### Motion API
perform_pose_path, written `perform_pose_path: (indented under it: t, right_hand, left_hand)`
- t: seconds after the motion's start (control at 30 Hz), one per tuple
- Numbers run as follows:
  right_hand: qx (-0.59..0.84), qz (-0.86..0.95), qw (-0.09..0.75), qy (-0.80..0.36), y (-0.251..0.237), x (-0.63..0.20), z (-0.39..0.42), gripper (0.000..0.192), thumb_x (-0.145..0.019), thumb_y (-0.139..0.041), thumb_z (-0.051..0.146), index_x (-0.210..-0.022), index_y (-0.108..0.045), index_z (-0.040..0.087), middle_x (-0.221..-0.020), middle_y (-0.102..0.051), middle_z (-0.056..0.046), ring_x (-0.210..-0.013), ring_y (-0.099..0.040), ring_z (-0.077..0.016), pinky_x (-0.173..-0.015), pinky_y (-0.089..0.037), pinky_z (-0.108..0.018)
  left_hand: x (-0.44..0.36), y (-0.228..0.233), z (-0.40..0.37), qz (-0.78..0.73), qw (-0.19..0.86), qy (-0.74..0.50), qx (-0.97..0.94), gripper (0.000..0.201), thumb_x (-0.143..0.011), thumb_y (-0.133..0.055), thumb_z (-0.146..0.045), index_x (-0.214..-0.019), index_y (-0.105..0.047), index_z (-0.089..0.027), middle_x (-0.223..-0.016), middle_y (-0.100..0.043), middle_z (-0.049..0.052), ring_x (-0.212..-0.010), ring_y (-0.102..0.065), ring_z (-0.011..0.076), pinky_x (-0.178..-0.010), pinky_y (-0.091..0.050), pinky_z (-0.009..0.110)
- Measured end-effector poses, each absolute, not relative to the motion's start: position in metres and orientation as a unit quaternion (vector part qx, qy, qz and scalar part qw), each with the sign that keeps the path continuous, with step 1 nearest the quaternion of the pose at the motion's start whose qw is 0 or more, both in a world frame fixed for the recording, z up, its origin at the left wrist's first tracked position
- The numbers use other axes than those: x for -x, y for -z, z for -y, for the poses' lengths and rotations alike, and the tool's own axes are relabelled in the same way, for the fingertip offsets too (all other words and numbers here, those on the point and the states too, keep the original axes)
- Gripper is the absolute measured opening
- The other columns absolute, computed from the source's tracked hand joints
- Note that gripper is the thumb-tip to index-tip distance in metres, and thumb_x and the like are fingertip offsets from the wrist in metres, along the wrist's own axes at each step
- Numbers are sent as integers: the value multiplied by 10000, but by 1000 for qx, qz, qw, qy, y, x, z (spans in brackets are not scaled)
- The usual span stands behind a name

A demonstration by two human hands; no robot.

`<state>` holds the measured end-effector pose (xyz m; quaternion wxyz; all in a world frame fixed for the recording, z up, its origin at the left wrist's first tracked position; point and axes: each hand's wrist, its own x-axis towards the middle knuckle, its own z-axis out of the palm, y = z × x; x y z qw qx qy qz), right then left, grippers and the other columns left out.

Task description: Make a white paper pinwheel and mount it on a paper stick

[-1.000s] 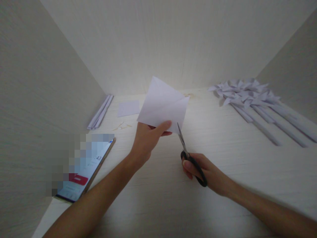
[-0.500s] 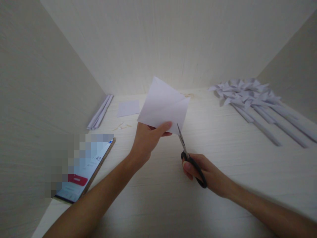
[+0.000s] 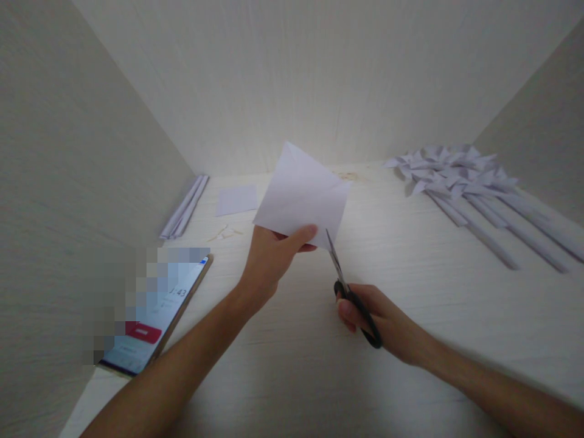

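Head view, sole cam. L hand (image 3: pixel 274 258) pinches the near edge of a white folded paper sheet (image 3: pixel 303 194) between thumb and fingers, holding it up off the desk (image 3: pixel 410 292) at centre, tilted, one corner pointing up and far. R hand (image 3: pixel 378 322) is closed through the black loop handles of the scissors (image 3: pixel 349 286); the slim metal blades look nearly closed, though the exact gap is hard to read. Key relation: the sheet lies just far and slightly left of the R hand, w/ the blades' long axis running from the handles near-right up to the tips far-left, tips meeting the sheet's near right edge just beside the L thumb. L hand is on the sheet itself; R hand reaches it only via the blades. Sheet: thin, matt, a crease running across its face, straight edges. Desk: pale wood grain, walled by panels of the same finish at left, right and far side. Far right: a heap of white paper pinwheels (image 3: pixel 456 170), pointed vanes and long rolled-paper stems fanning near-right. Far left: a bundle of rolled paper sticks (image 3: pixel 185 205) along the wall, a small flat paper square (image 3: pixel 237 199) beside it, tiny scraps nearby. Near left: a phone (image 3: pixel 155 322), screen lit, partly blurred.
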<state>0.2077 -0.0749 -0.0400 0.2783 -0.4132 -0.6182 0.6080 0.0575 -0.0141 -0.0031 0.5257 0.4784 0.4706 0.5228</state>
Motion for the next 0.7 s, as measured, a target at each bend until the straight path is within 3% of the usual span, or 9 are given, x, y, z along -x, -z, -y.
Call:
perform_pose_path:
  t: [0.7]
  right_hand:
    - [423,602,269,-622,41,-209,77,337,-743,-506,438,-572,-429,158,-523,-327,51,-483,-286,-69,-440,-251,-200]
  left_hand:
    - [-56,0,13,-482,525,-515,-476,535,-540,-671,-246,-1053,-541,-171,-796,-647,36,-674,-608,165,-536,-531,260]
